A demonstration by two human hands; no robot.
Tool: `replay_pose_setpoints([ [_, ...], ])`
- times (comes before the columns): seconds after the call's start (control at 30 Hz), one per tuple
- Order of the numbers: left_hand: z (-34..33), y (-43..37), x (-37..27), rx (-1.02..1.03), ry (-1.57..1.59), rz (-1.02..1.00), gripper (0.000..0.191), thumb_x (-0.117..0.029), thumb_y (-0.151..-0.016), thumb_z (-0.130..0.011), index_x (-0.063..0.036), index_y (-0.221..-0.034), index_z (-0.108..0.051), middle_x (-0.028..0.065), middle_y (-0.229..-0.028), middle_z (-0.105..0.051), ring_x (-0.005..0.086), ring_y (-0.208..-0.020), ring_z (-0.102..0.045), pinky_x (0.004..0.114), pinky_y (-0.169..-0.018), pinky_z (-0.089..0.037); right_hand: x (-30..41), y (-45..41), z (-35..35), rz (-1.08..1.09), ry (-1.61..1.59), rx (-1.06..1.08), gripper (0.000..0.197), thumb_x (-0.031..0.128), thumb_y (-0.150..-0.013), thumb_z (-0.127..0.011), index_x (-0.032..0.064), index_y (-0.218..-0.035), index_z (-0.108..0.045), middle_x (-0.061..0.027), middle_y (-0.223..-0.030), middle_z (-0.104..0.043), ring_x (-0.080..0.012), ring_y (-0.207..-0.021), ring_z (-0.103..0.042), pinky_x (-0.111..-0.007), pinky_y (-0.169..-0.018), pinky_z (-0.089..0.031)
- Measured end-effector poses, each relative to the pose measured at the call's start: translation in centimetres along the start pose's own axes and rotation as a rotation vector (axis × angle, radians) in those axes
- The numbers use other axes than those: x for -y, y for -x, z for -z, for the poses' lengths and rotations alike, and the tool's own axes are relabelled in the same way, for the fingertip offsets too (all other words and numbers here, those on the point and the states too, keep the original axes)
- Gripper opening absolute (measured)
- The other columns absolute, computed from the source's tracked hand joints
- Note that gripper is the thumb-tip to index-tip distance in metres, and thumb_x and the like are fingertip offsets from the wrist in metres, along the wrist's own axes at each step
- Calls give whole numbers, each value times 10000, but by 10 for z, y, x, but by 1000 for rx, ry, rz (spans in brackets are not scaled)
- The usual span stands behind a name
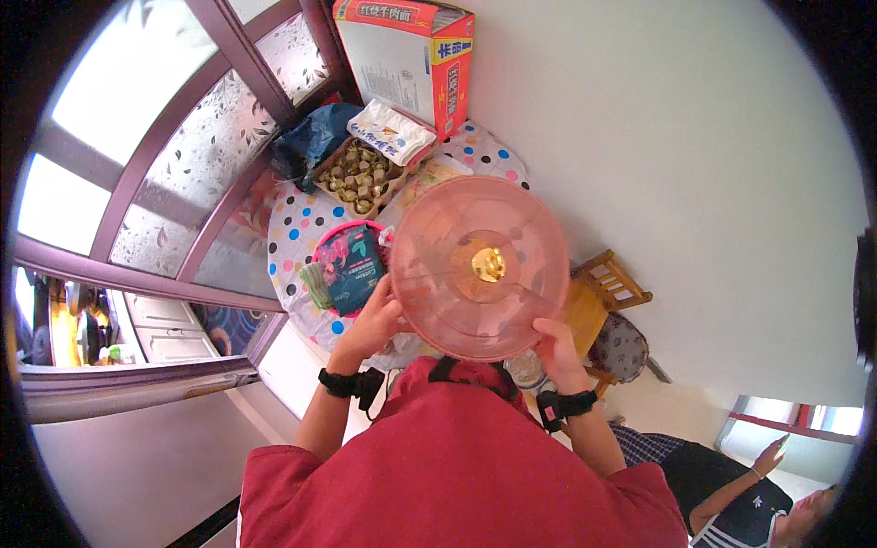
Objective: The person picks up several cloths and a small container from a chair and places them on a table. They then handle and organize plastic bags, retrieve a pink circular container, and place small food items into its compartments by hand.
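Both hands hold a round, see-through pink plastic cover with a shiny gold-coloured knob at its middle (473,308). My left hand (373,325) grips the cover's lower left rim, and my right hand (558,349) grips its lower right rim. The cover hides part of the round table below. Left of it, a dark teal cotton-tissue pack (357,274) and a folded green cloth (315,286) lie on a pink basin (322,236). Part of a bowl or plate (526,370) shows beneath the cover, near my right hand.
The dotted tablecloth (291,250) bears an egg tray (356,179), a white printed packet (392,131), a dark blue bag (325,133) and a tall noodle carton (404,68). A wooden chair (610,281) and a cushioned stool (619,348) stand at right. Another person (733,479) is at lower right.
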State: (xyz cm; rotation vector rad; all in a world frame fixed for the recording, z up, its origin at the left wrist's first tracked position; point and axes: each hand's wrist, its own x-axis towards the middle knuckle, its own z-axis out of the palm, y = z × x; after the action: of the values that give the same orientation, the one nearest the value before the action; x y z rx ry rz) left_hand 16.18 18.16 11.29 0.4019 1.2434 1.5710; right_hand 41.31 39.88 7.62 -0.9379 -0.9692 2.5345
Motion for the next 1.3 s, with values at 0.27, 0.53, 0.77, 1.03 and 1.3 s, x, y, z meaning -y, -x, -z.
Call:
replay_pose_setpoints([
  [0.27,39,37,14,-102,171,-254,771,-343,-816,-682,-62,-1419,-292,112,-1355,-460,263,-1188,-518,418,-956,-475,-9,-3,-70,-75,257,20,432,217,-858,-620,-15,-1214,-540,-82,-1131,-619,-201,-1001,-604,-335,-893,-473],
  [0.53,70,105,17,-405,300,-338,773,-459,-763,-608,-100,-1406,-374,117,-1367,-470,394,-1168,-508,533,-890,-478,21,-13,-97,-114,525,415,514,298,-921,-594,18,-1324,-442,-64,-1108,-617,-158,-994,-597,-301,-832,-486],
  [0.77,75,168,-1,-782,348,-572,757,-457,-777,-582,-113,-1413,-359,119,-1405,-423,377,-1255,-424,548,-973,-408,-9,-33,42,-104,694,-32,245,148,-888,-601,-7,-1078,-591,-51,-908,-646,-105,-803,-598,-237,-704,-477],
  [1.03,78,188,7,-993,279,-842,778,-503,-806,-540,-77,-1421,-326,112,-1421,-405,311,-1316,-363,513,-1057,-322,-59,-82,25,-362,629,37,273,176,-829,-645,9,-1032,-570,-54,-848,-642,-109,-737,-612,-222,-617,-476],
  [1.3,80,213,-6,-980,406,-929,794,-521,-798,-522,-79,-1426,-321,109,-1420,-405,308,-1327,-356,495,-1083,-292,-93,-155,-104,362,1259,113,587,331,-729,-723,-24,-1143,-506,-180,-960,-630,-274,-876,-627,-366,-724,-501],
])
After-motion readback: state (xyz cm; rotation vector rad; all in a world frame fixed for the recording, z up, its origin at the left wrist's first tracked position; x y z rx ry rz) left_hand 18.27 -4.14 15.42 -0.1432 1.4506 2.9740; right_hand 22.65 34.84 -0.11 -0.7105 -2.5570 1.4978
